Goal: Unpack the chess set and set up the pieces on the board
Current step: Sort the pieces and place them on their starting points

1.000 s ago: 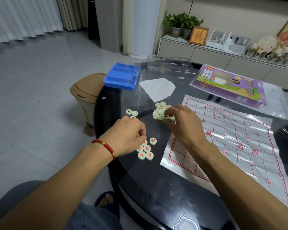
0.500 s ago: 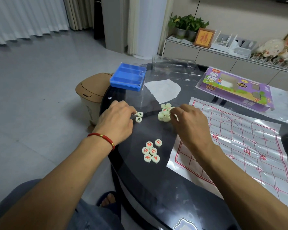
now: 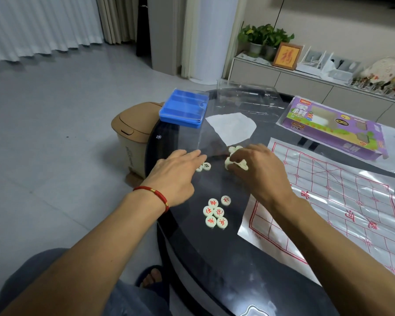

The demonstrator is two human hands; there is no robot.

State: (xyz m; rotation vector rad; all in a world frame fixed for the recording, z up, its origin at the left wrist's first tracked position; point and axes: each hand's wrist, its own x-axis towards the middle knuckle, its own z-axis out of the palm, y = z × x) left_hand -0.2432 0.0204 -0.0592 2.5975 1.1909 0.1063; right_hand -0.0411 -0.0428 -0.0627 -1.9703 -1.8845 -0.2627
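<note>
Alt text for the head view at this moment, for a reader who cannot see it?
Two bare hands sort round pale chess pieces on a dark glass table: the left hand lies flat by two black-marked pieces, the right hand digs in a small pile. Six red-marked pieces sit nearer; the board sheet lies right, bare.

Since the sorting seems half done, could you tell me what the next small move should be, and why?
Probably the right hand should lift one piece from the unsorted pile it is fingering and read its colour. Six red pieces already sit grouped near the board, the left hand rests by the black ones, and the board is bare.
</note>
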